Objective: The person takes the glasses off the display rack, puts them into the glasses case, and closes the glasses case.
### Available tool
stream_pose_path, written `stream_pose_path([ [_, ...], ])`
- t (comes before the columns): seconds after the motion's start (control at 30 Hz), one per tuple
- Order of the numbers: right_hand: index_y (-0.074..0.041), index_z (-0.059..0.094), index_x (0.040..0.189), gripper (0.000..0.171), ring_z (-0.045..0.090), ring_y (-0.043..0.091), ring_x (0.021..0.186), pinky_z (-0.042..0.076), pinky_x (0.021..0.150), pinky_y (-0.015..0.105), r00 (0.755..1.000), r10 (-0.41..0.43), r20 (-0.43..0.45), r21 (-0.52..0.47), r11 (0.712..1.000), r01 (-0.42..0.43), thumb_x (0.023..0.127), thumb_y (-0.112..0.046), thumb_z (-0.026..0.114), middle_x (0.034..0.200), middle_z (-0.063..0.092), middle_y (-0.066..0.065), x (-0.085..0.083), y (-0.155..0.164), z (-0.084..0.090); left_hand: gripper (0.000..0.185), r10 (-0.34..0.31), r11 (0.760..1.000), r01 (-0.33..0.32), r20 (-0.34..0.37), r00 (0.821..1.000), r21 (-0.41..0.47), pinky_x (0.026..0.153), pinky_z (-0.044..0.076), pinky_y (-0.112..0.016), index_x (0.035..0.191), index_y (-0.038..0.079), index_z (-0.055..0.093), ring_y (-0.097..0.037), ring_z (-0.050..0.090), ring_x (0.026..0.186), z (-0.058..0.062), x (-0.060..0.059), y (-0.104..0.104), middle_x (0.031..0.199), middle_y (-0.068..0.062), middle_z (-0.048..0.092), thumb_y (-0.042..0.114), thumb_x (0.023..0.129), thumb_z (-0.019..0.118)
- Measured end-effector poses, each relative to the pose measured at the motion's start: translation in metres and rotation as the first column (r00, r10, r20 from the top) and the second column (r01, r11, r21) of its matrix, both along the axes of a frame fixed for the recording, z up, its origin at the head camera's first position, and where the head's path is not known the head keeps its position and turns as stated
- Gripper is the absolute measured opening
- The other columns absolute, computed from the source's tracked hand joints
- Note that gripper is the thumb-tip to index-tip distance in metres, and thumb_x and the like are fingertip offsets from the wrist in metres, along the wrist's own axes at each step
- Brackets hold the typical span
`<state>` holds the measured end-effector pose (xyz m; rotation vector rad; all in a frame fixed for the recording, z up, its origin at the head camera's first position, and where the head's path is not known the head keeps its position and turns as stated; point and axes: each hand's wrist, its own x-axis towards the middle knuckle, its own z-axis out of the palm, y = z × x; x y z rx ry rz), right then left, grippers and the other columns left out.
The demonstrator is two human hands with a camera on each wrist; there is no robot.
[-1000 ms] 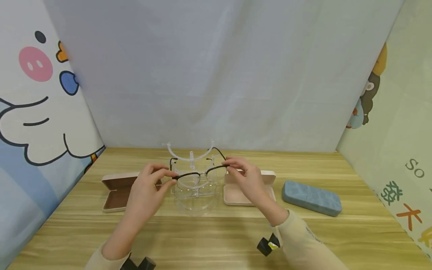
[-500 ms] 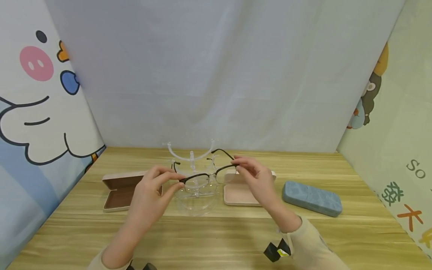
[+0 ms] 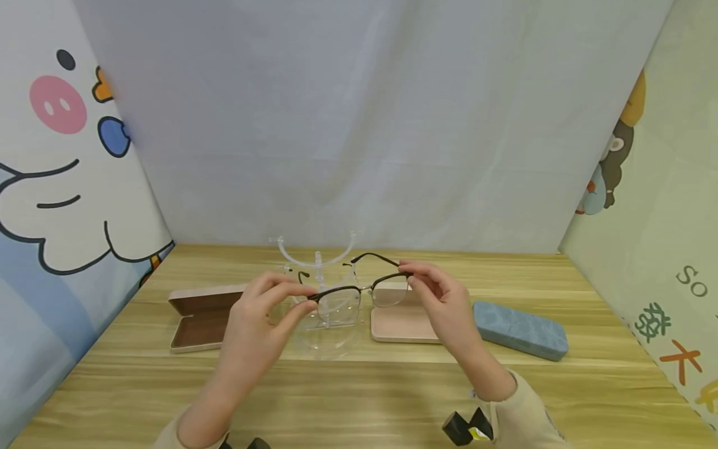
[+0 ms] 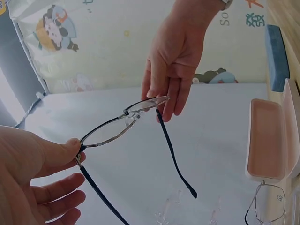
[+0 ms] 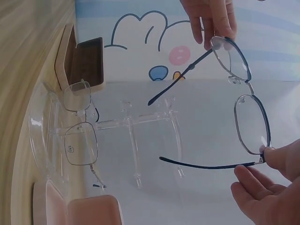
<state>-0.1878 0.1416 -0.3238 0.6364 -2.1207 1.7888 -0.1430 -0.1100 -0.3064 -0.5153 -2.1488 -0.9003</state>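
Note:
Black half-rim eyeglasses (image 3: 339, 289) hang in the air between both hands, temples unfolded and pointing away from me. My left hand (image 3: 263, 321) pinches the left hinge corner between thumb and fingertips. At the opposite corner, my right hand (image 3: 443, 305) pinches the frame by its hinge. Behind and below them stands a clear tiered display stand (image 5: 133, 150). Thin metal-rimmed glasses (image 5: 80, 143) rest on the stand's lower tier, as the right wrist view shows. In the head view the held lenses partly cover that lower pair.
An open case with brown lining (image 3: 193, 330) lies left of the stand. Right of it is an open case with pink lining (image 3: 395, 324), partly behind the right hand. Farther right rests a closed blue case (image 3: 524, 330). A grey cloth (image 3: 359, 125) hangs behind the table.
Both hands have carried the black half-rim eyeglasses to the right, away from the stand's middle. The pinch at both corners stays the same. Cases and stand have not moved.

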Motion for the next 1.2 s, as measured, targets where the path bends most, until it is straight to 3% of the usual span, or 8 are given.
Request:
stream_pose_path([
  [0.2,0.003,0.061,0.108,0.022,0.056,0.008,0.106,0.046,0.089,0.019,0.999,-0.015,-0.046,-0.037,0.999,0.013,0.091,-0.009,0.053,0.121,0.056,0.017,0.003,0.003,0.001,0.019,-0.068,0.997,0.068,-0.007,0.998,0.033,0.061,0.04,-0.014,0.085,0.014,0.071,-0.007,0.056,0.081,0.005,0.001,0.007,0.088,0.006,0.059,0.009,0.068,0.078],
  [0.47,0.007,0.059,0.109,0.023,0.061,0.011,0.096,0.049,0.084,0.022,0.997,-0.019,-0.08,-0.107,0.994,0.01,0.091,-0.006,0.053,0.107,0.063,0.002,0.005,0.009,0.007,0.016,-0.112,0.989,0.098,0.13,0.985,0.108,0.066,0.042,-0.02,0.086,0.019,0.071,-0.004,0.054,0.082,0.009,0.003,0.014,0.087,0.011,0.059,0.013,0.072,0.076],
  [0.63,0.005,0.061,0.109,0.023,0.061,0.009,0.093,0.049,0.079,0.019,0.994,-0.078,-0.076,-0.088,0.994,0.071,0.09,-0.006,0.054,0.1,0.065,-0.006,0.007,0.015,0.011,0.014,-0.161,0.979,0.136,0.161,0.974,0.153,0.066,0.041,-0.021,0.087,0.019,0.07,-0.005,0.051,0.078,0.009,0.0,0.019,0.086,0.012,0.06,0.014,0.074,0.074],
  [0.93,0.006,0.062,0.107,0.022,0.06,0.008,0.091,0.048,0.078,0.017,0.979,-0.176,-0.098,-0.124,0.979,0.164,0.09,-0.006,0.055,0.1,0.064,0.002,0.007,0.023,0.016,0.012,-0.252,0.947,0.182,0.261,0.932,0.265,0.074,0.049,-0.026,0.089,0.014,0.07,-0.008,0.056,0.082,0.009,-0.016,0.03,0.088,0.004,0.062,0.012,0.078,0.072],
  [1.2,0.002,0.066,0.101,0.017,0.059,0.009,0.086,0.047,0.073,0.016,0.945,-0.321,-0.069,-0.125,0.942,0.311,0.088,-0.005,0.058,0.091,0.065,-0.012,0.005,0.026,0.015,0.012,-0.3,0.921,0.19,0.307,0.903,0.341,0.079,0.049,-0.023,0.094,0.012,0.07,-0.009,0.058,0.086,0.005,-0.031,0.041,0.091,0.001,0.061,0.012,0.082,0.067],
])
